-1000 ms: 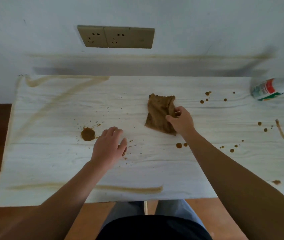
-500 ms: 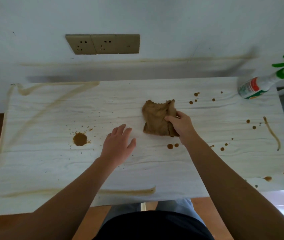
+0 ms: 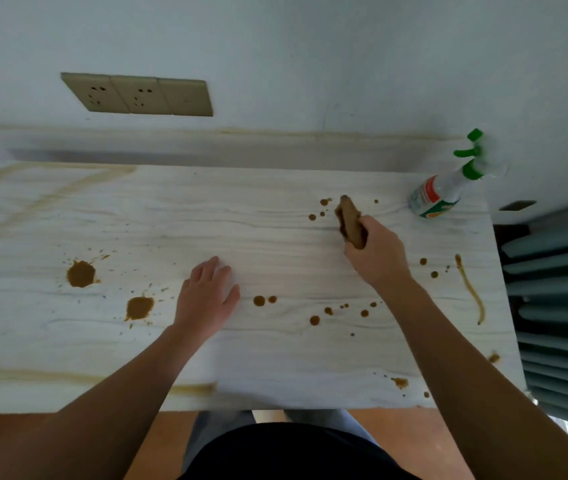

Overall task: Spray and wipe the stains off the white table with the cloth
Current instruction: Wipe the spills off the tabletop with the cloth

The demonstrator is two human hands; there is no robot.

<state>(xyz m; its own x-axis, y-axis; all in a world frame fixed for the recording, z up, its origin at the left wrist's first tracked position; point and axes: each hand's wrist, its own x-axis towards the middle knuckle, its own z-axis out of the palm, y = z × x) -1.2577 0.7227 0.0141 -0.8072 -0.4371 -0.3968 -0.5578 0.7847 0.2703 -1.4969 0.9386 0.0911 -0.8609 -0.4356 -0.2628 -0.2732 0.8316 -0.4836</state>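
The left hand (image 3: 206, 299) and the right hand (image 3: 377, 252) are both bare; each runs into a bare forearm, uncovered as far as the picture's lower corners; the left forearm (image 3: 113, 407) is slim and smooth, the right forearm (image 3: 466, 368) likewise; at the bottom centre shows a black top (image 3: 293, 452), its edge a broad rounded curve, plain in colour; beyond that edge lie grey-blue trousers (image 3: 216, 434), two legs of plain fabric parted by a narrow gap.
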